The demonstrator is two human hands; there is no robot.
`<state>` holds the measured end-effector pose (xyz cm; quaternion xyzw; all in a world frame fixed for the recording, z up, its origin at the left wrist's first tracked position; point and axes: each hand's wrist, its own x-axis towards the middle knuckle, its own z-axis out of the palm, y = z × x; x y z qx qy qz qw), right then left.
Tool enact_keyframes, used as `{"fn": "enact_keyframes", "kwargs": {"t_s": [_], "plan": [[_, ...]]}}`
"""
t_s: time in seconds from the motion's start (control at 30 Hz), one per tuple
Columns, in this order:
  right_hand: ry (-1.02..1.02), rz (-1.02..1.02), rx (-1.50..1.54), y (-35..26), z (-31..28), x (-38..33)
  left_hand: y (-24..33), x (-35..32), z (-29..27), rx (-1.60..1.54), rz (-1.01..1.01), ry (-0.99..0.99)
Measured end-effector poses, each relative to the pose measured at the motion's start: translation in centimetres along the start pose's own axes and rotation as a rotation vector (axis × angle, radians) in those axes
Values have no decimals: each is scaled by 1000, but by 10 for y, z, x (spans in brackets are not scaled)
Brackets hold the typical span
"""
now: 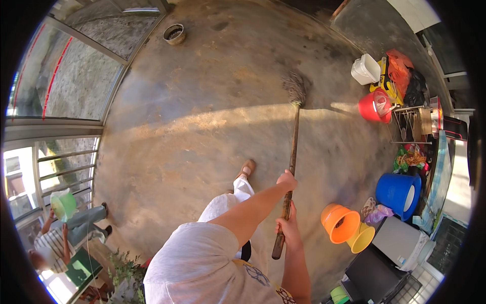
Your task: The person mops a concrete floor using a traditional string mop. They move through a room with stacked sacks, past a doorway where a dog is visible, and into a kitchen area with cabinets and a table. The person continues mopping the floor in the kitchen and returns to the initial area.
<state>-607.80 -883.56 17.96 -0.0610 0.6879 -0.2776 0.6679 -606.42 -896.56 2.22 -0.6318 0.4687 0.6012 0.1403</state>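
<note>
Gripping: both hands are closing around 1 mop (292, 152), each wrapped tight on its wooden handle.
Right hand: the right hand (289, 230) is clasping the handle low down, just above its butt end, which is sticking out below the fist.
Left hand: the left hand (287, 181) is clamping the handle just above the right one, its arm crossing over from the person's left.
Long axis: the handle is running almost straight away from the person, leaning slightly right as it goes, butt end nearest the body.
Pointing: the grey stringy mop head (296, 87) is pointing away, lying on the concrete floor (202, 111) well beyond both hands.
Foot: 1 sandalled foot (247, 168) is standing just left of the handle.
Near right: 1 orange bucket (339, 223) and 1 yellow bucket (361, 238) are lying tipped on their sides.
Farther right: 1 blue tub (399, 193) and, beyond it, 1 red bucket (373, 107) are sitting by the wall.
Far: 1 small round bowl (174, 34) is resting at the floor's far edge.
</note>
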Motion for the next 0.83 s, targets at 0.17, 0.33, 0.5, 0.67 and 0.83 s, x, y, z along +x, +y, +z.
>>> {"fn": "enact_keyframes", "kwargs": {"t_s": [0.17,0.33,0.5,0.67,0.83], "plan": [[54,-9,42,55,2,-24,-23,-32,44,60,39,-88],[15,9,34,112,-19,-67,-66,-79,88,42,17,-120],[-92,114,-99,141,-43,-115,-111,-112,123,-59,-6,-5],[-239,114,-400,161,-67,-137,-163,-129,152,-264,-87,137],[-435,12,-567,206,-108,-130,-216,-141,187,-369,-153,276]]}}
